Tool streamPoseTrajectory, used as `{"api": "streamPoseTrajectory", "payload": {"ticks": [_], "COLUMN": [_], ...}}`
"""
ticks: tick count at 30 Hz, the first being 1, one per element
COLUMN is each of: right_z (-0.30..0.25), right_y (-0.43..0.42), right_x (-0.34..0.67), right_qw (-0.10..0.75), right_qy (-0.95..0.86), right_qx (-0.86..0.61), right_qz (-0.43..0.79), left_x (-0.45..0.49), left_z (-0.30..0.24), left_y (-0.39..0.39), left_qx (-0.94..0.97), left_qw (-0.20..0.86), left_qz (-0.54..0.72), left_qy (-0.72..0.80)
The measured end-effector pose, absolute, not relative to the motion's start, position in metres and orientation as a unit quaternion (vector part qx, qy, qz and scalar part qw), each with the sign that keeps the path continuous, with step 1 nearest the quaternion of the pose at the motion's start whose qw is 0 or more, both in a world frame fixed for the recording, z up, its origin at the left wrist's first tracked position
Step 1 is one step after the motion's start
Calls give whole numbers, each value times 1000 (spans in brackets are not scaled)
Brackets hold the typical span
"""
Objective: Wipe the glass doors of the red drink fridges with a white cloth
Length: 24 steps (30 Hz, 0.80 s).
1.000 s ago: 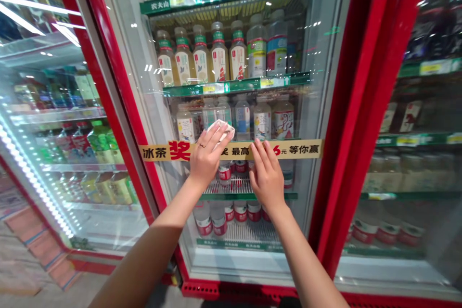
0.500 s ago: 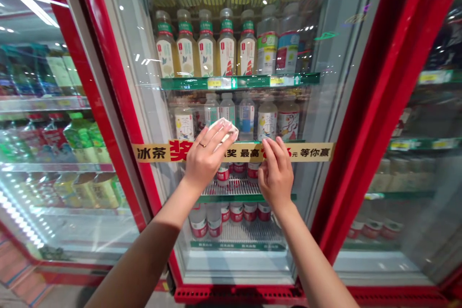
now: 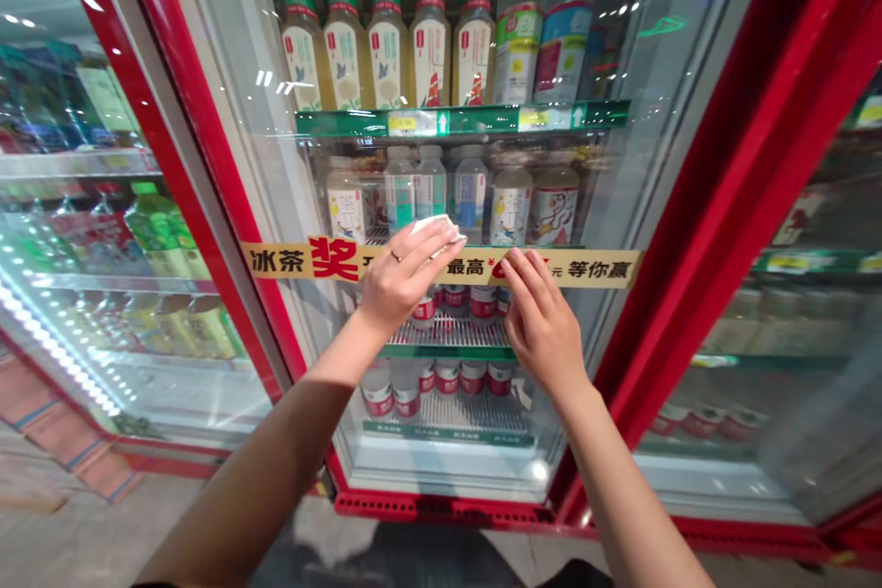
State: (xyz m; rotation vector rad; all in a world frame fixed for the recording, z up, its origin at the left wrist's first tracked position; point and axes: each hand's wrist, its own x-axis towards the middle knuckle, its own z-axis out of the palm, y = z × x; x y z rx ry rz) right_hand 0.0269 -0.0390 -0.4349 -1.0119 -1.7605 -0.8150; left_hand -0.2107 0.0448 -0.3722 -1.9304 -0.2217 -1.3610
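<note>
A glass fridge door with a red frame stands before me. Across it runs a yellow strip printed with black and red characters. My left hand, with a ring on one finger, presses a folded white cloth or tissue on the glass at the strip's upper edge. To its right, my right hand rests its outstretched fingertips on the strip's red figures, partly covering them. That hand holds nothing I can see. Its thumb is mostly hidden.
Behind the glass stand tea bottles, soda bottles and red-labelled bottles on green-edged shelves. Another drinks fridge adjoins on the left, and one more on the right. Grey floor lies below.
My view has tilted downward and come closer, showing more floor. The left hand and the cloth have shifted slightly right along the strip's upper edge. My right fingers remain on the strip.
</note>
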Motion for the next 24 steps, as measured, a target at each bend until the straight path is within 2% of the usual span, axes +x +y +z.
{"api": "streamPoseTrajectory", "payload": {"ticks": [5, 10, 16, 24], "right_z": [-440, -439, -449, -456], "right_y": [-47, -47, -59, -63], "right_x": [44, 46, 49, 61], "right_qw": [447, 456, 464, 459], "right_qy": [-717, -716, -703, -693], "right_qx": [-433, -427, -460, -473], "right_qz": [-312, -312, -281, -291], "left_x": [-176, -146, -176, -140], "left_z": [-360, -369, -378, -383], "left_y": [48, 47, 42, 43], "left_qx": [-727, -755, -792, -755], "left_qw": [322, 341, 352, 347], "left_qz": [-593, -551, -493, -546], "left_qy": [-126, -102, -75, -105]}}
